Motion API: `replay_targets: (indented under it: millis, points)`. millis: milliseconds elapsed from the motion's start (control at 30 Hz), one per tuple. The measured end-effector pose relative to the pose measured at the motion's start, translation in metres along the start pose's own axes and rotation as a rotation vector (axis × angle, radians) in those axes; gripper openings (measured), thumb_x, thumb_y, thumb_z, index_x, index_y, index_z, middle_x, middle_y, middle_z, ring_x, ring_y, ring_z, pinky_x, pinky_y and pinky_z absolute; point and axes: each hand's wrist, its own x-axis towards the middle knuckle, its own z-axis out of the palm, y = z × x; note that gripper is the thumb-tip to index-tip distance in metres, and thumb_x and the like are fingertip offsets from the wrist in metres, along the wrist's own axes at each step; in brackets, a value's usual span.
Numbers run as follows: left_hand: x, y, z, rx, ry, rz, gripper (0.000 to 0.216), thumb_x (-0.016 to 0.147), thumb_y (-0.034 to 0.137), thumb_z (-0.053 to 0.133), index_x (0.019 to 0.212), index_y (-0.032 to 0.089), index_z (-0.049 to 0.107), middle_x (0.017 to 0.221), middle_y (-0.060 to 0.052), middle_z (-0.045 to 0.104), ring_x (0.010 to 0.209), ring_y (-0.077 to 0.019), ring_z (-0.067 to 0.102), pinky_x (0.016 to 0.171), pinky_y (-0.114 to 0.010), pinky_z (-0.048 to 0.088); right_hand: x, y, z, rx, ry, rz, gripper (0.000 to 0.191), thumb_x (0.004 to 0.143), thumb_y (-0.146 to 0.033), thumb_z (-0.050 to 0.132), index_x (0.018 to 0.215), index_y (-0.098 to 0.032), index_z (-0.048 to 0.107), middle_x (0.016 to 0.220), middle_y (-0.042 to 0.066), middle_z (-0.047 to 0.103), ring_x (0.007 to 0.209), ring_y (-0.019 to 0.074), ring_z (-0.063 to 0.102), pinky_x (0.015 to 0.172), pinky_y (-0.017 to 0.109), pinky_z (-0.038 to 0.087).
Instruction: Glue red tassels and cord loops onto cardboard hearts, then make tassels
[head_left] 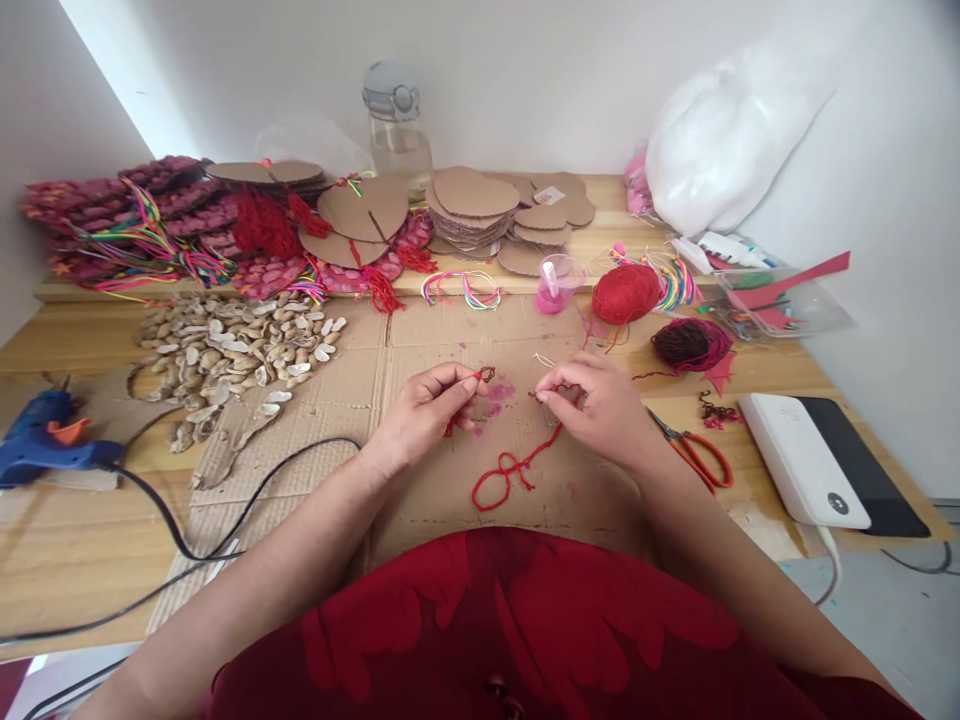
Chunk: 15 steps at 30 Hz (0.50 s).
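Observation:
My left hand [435, 400] is closed in a pinch on a piece of red yarn with a small brown loop [488, 374] sticking out past the fingertips. To its right, my right hand [592, 405] pinches a small brown strand [534, 394]; a thin white loop [543, 359] stands above those fingers. Red yarn [501, 478] trails down from the right hand and lies in loops on the cardboard mat [420, 350]. Beyond the right hand sit a red yarn ball [625, 294] and a dark maroon yarn ball [686, 346].
Orange-handled scissors [701, 455] lie by my right forearm, with a white power bank [802, 460] farther right. Peanut shells [232, 345] and a blue glue gun [52, 440] with its cord are at left. Cardboard discs [472, 195] and a bottle [400, 140] stand behind.

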Motion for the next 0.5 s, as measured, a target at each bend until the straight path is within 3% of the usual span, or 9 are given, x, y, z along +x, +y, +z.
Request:
replay_targets:
  millis: [167,267,433,500]
  points:
    - [-0.002,0.003,0.005,-0.258,-0.006,-0.061,0.028,0.076,0.040,0.080,0.080,0.014,0.070,0.094,-0.007,0.069,0.087,-0.0157,0.067,0.080,-0.027,0.055,-0.002,-0.014,0.002,0.269,0.106,0.123,0.005,0.086,-0.024,0.067,0.082,-0.022,0.069,0.093,0.005,0.073,0.078,0.0191,0.063,0.062,0.032,0.046]
    - [-0.004,0.004,0.010,-0.374,-0.030,-0.094,0.023,0.074,0.034,0.082,0.082,0.014,0.074,0.086,-0.006,0.069,0.100,-0.0190,0.067,0.091,-0.028,0.052,-0.005,-0.021,0.008,0.227,0.131,0.053,0.004,0.086,-0.022,0.068,0.083,-0.022,0.070,0.097,0.006,0.072,0.079,0.0189,0.065,0.062,0.032,0.047]
    - [-0.006,-0.002,0.014,-0.347,-0.111,-0.109,0.017,0.075,0.032,0.081,0.076,0.015,0.077,0.084,-0.004,0.070,0.081,-0.0113,0.064,0.083,-0.023,0.050,-0.007,-0.026,0.017,0.183,0.130,-0.128,0.006,0.089,-0.020,0.067,0.088,-0.023,0.071,0.104,0.007,0.071,0.097,0.0214,0.068,0.087,0.038,0.052]
    - [-0.006,-0.005,0.013,-0.316,-0.110,-0.119,0.018,0.075,0.033,0.082,0.078,0.015,0.078,0.083,-0.004,0.072,0.076,-0.0103,0.064,0.080,-0.023,0.050,-0.008,-0.028,0.018,0.209,0.108,-0.138,0.007,0.091,-0.021,0.064,0.092,-0.024,0.071,0.108,0.007,0.071,0.101,0.0217,0.068,0.088,0.038,0.052]
